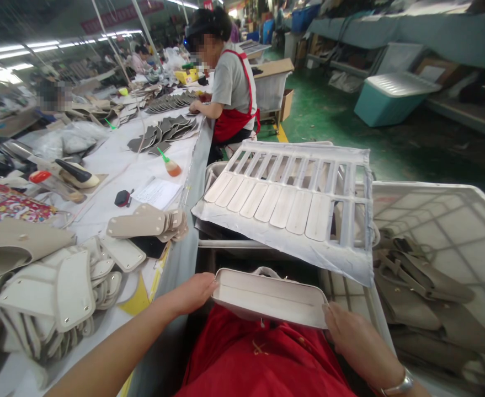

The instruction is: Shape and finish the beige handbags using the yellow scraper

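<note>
Between my two hands is a whitish handbag (pixel 269 294), its long narrow side facing up toward me and a curved handle showing behind the far edge. My left hand (pixel 196 292) pinches its left end. The right end is gripped by my right hand (pixel 350 333), whose fingertips are partly hidden. Just beyond the bag lies a slatted white rack (pixel 345 259) with a row of long rounded off-white pieces (pixel 284 208) on it. To the left, white panels with metal studs (pixel 74 289) are heaped on the table, with beige strap-shaped pieces (pixel 137 225) nearby.
A white crate (pixel 428 190) with beige bags (pixel 432 298) stands at my right. On the table (pixel 116 193) are a glue bottle (pixel 171 165), paper (pixel 157 191) and grey pieces (pixel 163 132). A co-worker (pixel 234 77) sits further along. A teal bin (pixel 391 102) is on the floor.
</note>
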Demonstrator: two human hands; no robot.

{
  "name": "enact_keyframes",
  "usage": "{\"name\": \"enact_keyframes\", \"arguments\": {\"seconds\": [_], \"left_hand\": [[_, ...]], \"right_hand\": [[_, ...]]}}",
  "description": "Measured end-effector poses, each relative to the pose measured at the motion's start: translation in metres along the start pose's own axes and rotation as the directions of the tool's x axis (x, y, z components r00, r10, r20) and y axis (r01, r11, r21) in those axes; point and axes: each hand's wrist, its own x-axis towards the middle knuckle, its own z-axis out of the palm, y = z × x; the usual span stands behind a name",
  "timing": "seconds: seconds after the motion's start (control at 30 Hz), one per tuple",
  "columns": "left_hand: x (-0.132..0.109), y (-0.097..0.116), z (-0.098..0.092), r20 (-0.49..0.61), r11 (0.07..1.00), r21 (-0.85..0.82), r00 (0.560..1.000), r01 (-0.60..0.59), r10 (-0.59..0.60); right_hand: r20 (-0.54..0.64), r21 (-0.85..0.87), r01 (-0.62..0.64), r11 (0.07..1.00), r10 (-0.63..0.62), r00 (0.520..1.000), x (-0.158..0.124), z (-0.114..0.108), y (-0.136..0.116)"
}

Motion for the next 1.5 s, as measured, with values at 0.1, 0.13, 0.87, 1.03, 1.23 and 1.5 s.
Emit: {"name": "enact_keyframes", "arguments": {"seconds": [0.1,0.13,0.87,1.03,1.23,1.5], "left_hand": [[0.001,-0.005,0.004,0.040,0.957,-0.281,0.997,0.075,-0.067],[0.001,-0.007,0.006,0.074,0.901,-0.416,0.992,0.120,-0.098],[-0.003,-0.017,0.017,0.143,0.570,-0.798,0.981,0.193,-0.131],[0.002,-0.024,0.032,0.148,0.472,-0.861,0.981,0.191,-0.126],[0.009,-0.020,0.027,0.133,0.528,-0.831,0.984,0.176,-0.120],[0.014,-0.021,0.002,0.227,0.886,-0.443,0.973,0.136,-0.036]], "right_hand": [[0.018,0.012,-0.019,1.000,0.019,1.000,-0.002,0.001,0.000],[0.032,0.028,-0.035,0.999,0.034,0.999,-0.003,0.002,0.000],[0.010,-0.034,0.005,0.999,-0.004,1.000,-0.001,0.001,0.003],[0.113,0.057,-0.072,0.996,0.065,0.991,-0.003,0.004,0.006],[0.337,0.271,-0.344,0.899,0.246,0.909,0.005,0.000,0.006],[0.540,0.258,-0.687,0.679,0.489,0.685,0.017,-0.023,0.000]]}}
